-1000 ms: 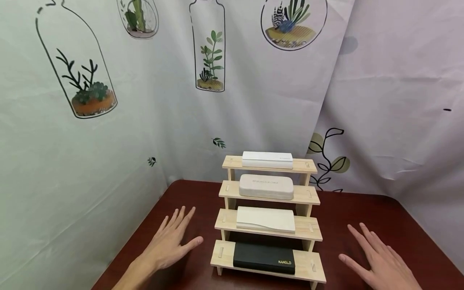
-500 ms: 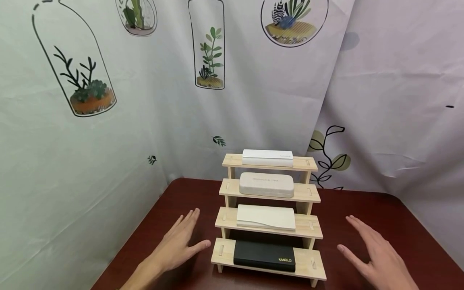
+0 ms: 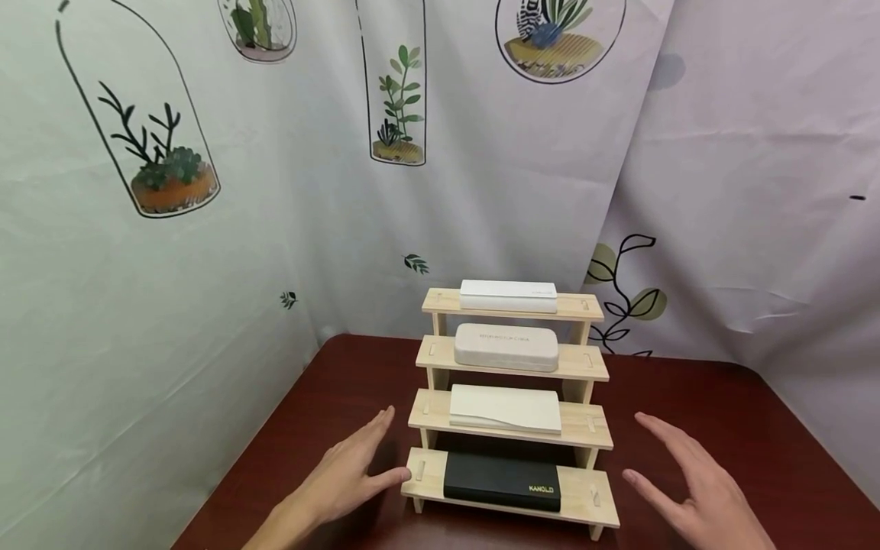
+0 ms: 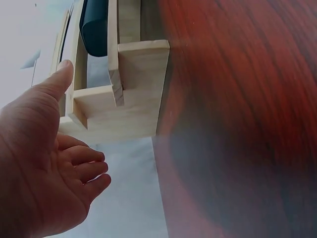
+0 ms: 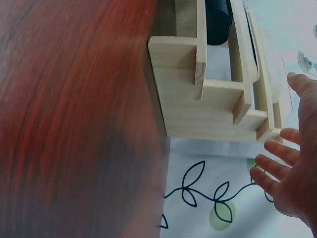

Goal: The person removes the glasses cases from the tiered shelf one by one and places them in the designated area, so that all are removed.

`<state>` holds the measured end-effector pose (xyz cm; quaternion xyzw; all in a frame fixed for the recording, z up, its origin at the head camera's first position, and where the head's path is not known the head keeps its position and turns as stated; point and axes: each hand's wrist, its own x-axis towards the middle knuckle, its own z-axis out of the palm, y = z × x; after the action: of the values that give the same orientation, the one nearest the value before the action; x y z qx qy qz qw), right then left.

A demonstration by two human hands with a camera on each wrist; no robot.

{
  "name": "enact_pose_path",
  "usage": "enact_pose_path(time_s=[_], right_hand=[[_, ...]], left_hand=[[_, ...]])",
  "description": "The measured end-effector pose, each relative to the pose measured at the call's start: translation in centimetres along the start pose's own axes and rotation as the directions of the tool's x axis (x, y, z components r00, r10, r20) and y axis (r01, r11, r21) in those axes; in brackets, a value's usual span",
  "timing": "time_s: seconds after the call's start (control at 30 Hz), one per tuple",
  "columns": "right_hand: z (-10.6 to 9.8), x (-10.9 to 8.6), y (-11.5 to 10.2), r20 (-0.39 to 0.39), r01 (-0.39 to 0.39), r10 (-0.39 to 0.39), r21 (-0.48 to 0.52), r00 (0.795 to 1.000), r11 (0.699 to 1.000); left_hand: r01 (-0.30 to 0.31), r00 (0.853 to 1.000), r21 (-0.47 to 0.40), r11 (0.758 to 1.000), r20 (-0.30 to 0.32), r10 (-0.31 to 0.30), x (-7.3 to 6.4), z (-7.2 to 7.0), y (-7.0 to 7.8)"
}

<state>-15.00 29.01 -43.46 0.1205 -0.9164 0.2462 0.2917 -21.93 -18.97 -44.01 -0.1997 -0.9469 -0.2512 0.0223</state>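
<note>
A stepped wooden rack (image 3: 591, 489) stands on the dark red table, with one case on each tier. On the lowest lies a black case (image 3: 502, 481) marked KANGLD; above it are a cream flap case (image 3: 505, 408), a rounded off-white case (image 3: 506, 347) and, on top, a slim white case (image 3: 508, 296). My left hand (image 3: 344, 473) is beside the rack's left side, fingers extended and thumb apart, its thumb tip near the lowest tier's end. My right hand (image 3: 701, 489) hovers off the right side, fingers extended, a gap between it and the rack. Neither holds anything.
Bare table (image 3: 351, 374) shows left of the rack and on its right. A white cloth (image 3: 330, 191) printed with plants in jars hangs behind and along the left, close to the table's edges.
Both hands have moved inward toward the rack, the left one rightward and the right one leftward. Their fingers have drawn closer together. The rack and cases stay in place.
</note>
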Motion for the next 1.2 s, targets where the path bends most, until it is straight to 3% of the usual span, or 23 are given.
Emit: enact_pose_path(time_s=[0.2,0.37,0.53,0.8,1.2], right_hand=[[0.6,-0.2,-0.3,-0.031,0.082,-0.081,0.027,0.996,0.996],[1.1,-0.5,-0.6,-0.035,0.096,-0.095,0.028,0.995,0.995],[1.5,-0.9,-1.1,-0.032,0.098,-0.097,0.02,0.995,0.995],[2.1,-1.2,-1.7,-0.093,0.175,-0.168,0.075,0.981,0.982],[3.5,-1.4,-1.5,-0.067,0.239,-0.232,0.138,0.97,0.961]], left_hand=[[-0.036,0.999,0.002,0.999,0.011,0.036,-0.2,0.4,0.2],[-0.058,0.998,0.011,0.998,0.015,0.058,-0.3,0.7,0.3],[-0.058,0.997,0.002,0.998,0.05,0.057,-0.3,1.0,0.4],[-0.063,0.995,-0.014,0.998,0.082,0.064,-0.4,1.6,0.6],[-0.06,0.99,-0.036,0.998,0.126,0.064,-0.4,2.0,0.8]])
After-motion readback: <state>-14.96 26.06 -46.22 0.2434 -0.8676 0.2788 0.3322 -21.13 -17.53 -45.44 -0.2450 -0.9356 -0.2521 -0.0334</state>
